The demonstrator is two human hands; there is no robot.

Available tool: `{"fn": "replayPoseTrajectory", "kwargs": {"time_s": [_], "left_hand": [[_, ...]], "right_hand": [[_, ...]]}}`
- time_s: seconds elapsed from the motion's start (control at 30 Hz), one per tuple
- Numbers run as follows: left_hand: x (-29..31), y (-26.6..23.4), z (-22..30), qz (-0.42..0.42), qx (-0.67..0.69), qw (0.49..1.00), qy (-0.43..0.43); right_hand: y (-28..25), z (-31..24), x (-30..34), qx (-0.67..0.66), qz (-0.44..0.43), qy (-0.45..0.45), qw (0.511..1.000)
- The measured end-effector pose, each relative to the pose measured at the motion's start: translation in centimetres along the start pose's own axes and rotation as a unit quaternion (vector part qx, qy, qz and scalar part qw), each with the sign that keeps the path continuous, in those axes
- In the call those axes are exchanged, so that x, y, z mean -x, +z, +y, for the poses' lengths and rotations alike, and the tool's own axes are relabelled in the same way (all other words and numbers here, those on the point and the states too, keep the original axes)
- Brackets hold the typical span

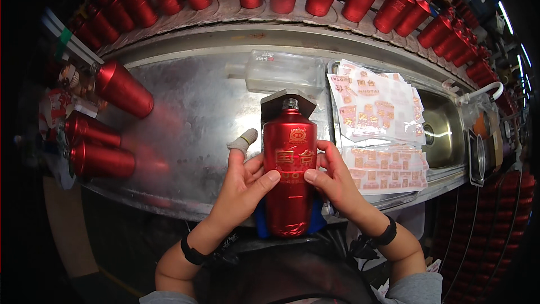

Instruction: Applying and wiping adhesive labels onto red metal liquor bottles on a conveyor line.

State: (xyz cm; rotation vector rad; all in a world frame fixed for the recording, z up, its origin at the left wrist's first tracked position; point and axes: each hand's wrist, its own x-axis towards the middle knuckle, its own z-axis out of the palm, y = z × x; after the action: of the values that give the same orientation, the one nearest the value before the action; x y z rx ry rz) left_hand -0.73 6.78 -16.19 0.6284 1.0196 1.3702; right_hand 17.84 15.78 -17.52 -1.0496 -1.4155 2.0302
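A glossy red bottle [289,191] with a gold emblem and gold label lies lengthwise on a metal counter [197,112], its small cap pointing away from me. My left hand [243,183] holds its left side, thumb pressed on the label, and its index finger wears a white wrap. My right hand [333,177] grips the right side, thumb also on the label. A blue pad [261,222] shows under the bottle's base.
Sheets of red and gold stickers [377,107] lie to the right, partly over a sink [444,129]. A clear plastic container [281,70] sits behind the bottle. Three red bottles [121,87] lie at left; several more stand in rows along the back.
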Motion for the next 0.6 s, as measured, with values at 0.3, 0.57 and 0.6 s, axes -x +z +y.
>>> {"fn": "replayPoseTrajectory", "kwargs": {"time_s": [0.3,0.57,0.6], "left_hand": [[-0.3,-0.3,-0.3,-0.010,0.021,1.000,0.006],[-0.3,0.4,0.0,-0.002,-0.032,0.999,0.015],[-0.5,0.4,0.2,0.007,-0.023,1.000,0.015]], "right_hand": [[-0.3,0.8,-0.3,-0.012,-0.013,-0.026,1.000],[-0.1,-0.5,0.2,0.032,-0.001,-0.028,0.999],[-0.4,-1.0,0.1,0.027,0.001,-0.008,1.000]]}}
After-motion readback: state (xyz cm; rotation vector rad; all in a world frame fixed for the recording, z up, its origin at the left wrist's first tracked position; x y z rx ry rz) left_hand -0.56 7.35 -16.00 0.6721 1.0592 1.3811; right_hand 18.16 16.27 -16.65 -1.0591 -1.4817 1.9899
